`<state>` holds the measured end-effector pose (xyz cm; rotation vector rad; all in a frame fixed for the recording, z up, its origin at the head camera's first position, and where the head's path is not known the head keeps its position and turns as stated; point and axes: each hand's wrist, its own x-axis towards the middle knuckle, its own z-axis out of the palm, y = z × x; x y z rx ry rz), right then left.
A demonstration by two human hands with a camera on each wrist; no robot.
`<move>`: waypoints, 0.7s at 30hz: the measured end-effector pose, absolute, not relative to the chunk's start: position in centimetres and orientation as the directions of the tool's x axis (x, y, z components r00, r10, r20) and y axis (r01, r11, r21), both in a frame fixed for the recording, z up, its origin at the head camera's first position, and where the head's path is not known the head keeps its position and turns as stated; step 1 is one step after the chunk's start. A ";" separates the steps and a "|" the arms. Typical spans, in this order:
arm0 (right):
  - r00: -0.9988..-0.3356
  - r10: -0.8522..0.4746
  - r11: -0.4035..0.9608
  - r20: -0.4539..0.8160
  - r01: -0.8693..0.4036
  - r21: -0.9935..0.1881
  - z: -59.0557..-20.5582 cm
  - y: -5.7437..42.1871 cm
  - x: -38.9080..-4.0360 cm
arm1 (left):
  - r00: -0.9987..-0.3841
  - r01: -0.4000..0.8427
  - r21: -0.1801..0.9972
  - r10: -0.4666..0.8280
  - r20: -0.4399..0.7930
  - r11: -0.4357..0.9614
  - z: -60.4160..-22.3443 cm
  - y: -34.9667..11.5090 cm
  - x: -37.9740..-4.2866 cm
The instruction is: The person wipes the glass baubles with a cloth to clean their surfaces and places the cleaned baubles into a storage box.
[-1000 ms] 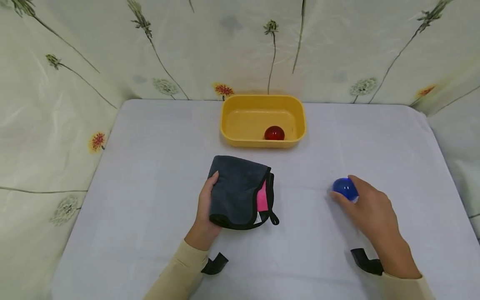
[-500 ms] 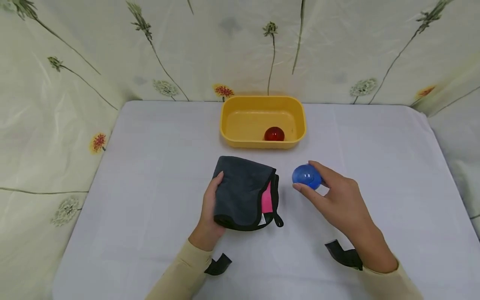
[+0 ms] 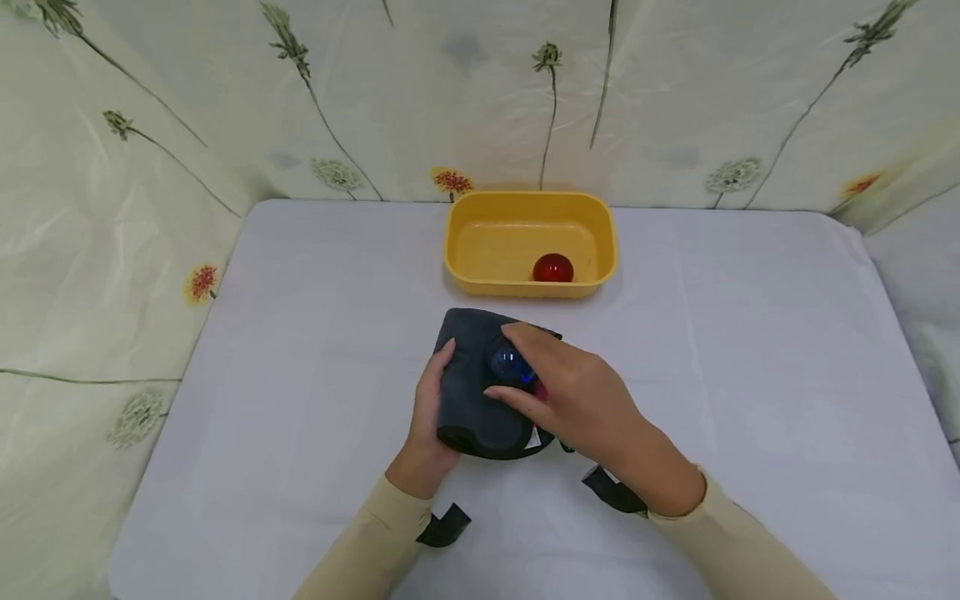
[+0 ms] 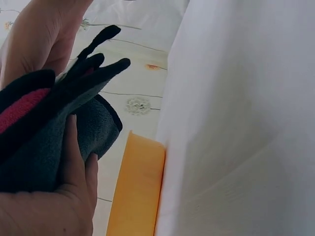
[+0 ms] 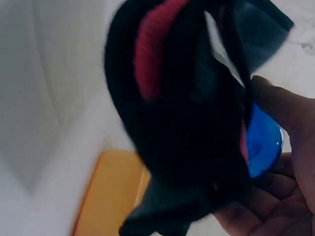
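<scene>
A folded dark grey cloth (image 3: pixel 472 400) with black edging and a pink inner side is held up by my left hand (image 3: pixel 427 425), thumb on top and fingers beneath. My right hand (image 3: pixel 585 400) pinches a clear blue ball (image 3: pixel 508 362) between thumb and fingers, at the cloth's upper face in the head view. In the right wrist view the blue ball (image 5: pixel 265 142) shows partly behind the cloth (image 5: pixel 182 128). The left wrist view has the fingers (image 4: pixel 74 162) under the folded cloth (image 4: pixel 39 142), its hanging loop sticking out.
Beyond the hands, a yellow tray (image 3: pixel 525 290) stands at the table's back edge with a red ball (image 3: pixel 552 267) in it. A white cloth covers the table (image 3: pixel 315 333). Black straps (image 3: pixel 444 527) hang at both wrists. A flower-patterned sheet (image 3: pixel 375 100) rises behind.
My right hand has lifted the blue ball from the table's right side and carried it left to the cloth. My left hand has shifted slightly right with the cloth.
</scene>
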<state>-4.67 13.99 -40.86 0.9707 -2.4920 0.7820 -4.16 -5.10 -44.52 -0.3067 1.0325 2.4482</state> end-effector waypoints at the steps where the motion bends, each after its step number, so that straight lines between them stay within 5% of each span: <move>1: -0.696 -0.517 0.613 0.499 -0.708 -0.351 -41.1 13.7 -4.7 | -0.870 -0.493 0.619 0.332 -0.365 -0.612 -44.5 -5.0 -4.2; 13: -0.701 -0.555 0.625 0.448 -0.707 -0.331 -41.5 12.8 -4.4 | -0.865 -0.501 0.643 0.307 -0.397 -0.580 -44.4 -4.9 -4.6; 21: -0.708 -0.561 0.628 0.428 -0.701 -0.337 -42.1 13.2 -4.3 | -0.915 -0.404 0.771 0.221 -0.338 -0.493 -44.8 -5.2 -4.9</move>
